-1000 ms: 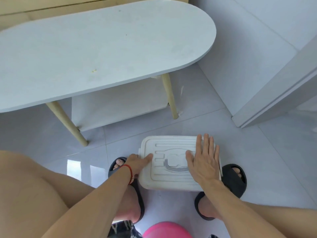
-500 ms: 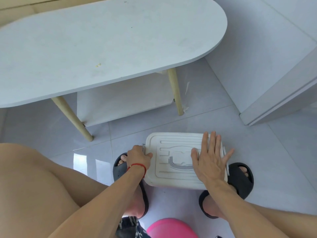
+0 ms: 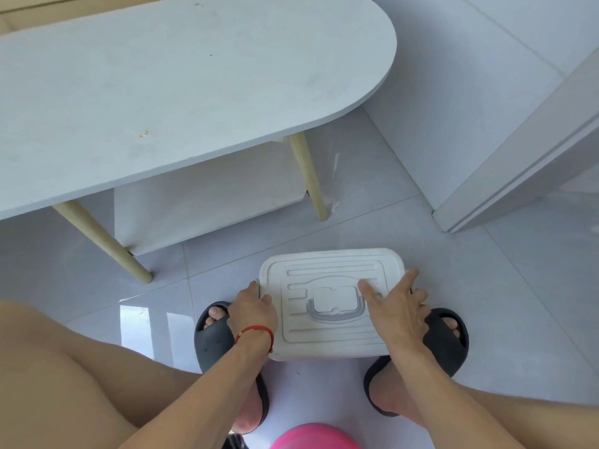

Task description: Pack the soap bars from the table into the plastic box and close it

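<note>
The left hand (image 3: 251, 307) curls its fingers over the left edge of the plastic box (image 3: 330, 303), which sits lidded on the floor (image 3: 486, 303) between two dark slippers (image 3: 214, 335). The right hand (image 3: 398, 306) grips the right edge, thumb on the lid.

— What's different with the right hand (image 3: 400, 307)?
— It's off the lid's (image 3: 330, 299) top now, fingers over the right edge.
— And the left hand (image 3: 251, 307)?
— Now curled round the left edge.
</note>
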Motion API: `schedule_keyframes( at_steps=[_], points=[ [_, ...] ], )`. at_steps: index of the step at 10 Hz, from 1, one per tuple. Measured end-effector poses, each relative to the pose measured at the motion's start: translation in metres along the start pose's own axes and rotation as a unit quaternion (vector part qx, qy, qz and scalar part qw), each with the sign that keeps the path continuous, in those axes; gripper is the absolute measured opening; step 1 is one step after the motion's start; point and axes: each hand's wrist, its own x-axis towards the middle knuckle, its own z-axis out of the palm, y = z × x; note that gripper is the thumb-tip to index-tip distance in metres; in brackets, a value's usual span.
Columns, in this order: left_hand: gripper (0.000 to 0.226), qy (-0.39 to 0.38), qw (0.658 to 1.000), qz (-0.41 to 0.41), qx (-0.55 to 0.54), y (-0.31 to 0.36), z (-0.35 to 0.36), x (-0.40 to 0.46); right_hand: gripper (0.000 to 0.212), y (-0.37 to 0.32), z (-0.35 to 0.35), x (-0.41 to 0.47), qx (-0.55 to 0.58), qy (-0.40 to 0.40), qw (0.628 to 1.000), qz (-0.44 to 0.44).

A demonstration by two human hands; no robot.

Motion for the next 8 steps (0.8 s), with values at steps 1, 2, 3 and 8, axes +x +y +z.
schedule_keyframes(
  at_steps=[1,2,3,8],
  points=[
    [0.049,-0.041,0.997,-0.001,-0.064,0.02,0.004,0.008,0.116,-0.009,-0.016,0.034,0.006,-0.013,1.0,-0.019],
    [0.053,-0.08,0.986,-0.019,-0.147,0.048,0.014,0.021,0.116,-0.022,-0.039,0.084,0.007,-0.007,0.999,-0.048],
    [0.039,-0.083,0.978,-0.008,-0.189,0.079,0.023,0.029,0.115,-0.041,-0.058,0.13,0.003,-0.001,0.997,-0.08],
    [0.022,-0.318,0.943,0.076,0.064,0.148,-0.042,0.065,0.077,-0.084,-0.132,0.186,-0.101,-0.02,0.978,-0.183]
  ],
)
